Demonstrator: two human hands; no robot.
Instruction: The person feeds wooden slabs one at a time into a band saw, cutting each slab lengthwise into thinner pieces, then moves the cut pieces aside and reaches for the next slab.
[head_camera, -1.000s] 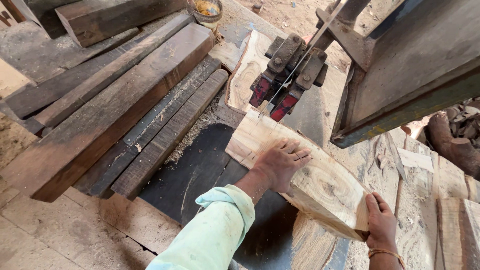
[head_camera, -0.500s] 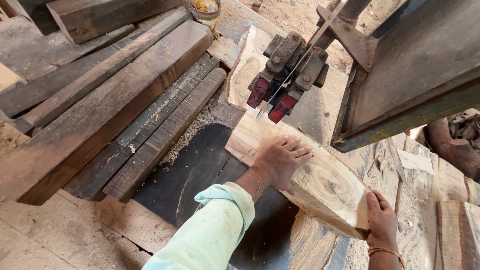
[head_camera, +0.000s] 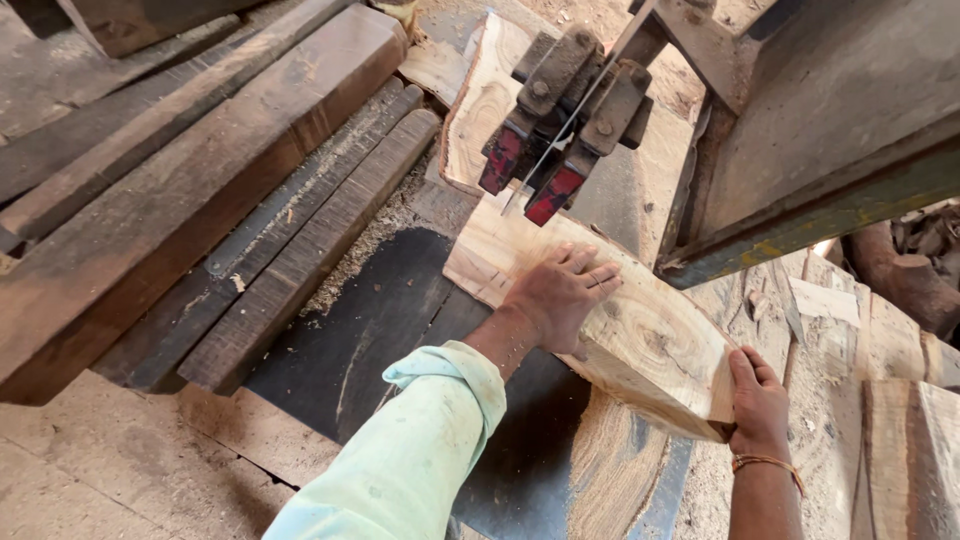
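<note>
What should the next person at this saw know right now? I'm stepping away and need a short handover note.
Left hand: flat on top of the pale, thick wooden slab, fingers spread, close behind the blade.
Right hand: gripping the slab's near end.
Slab lies on the dark saw table, its far edge at the thin band saw blade beneath the red-tipped blade guides.
Done: slab brought to the blade.
Left: almost the whole cut; no kerf visible.

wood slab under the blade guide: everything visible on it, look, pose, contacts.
The wood slab is a thick, pale piece with swirling grain and a darker knot on its top. It lies flat on the dark saw table, angled from upper left to lower right. The left hand presses flat on its top; the right hand grips its near end. Its far end sits at the blade guide, with red-tipped blocks just above.
</note>
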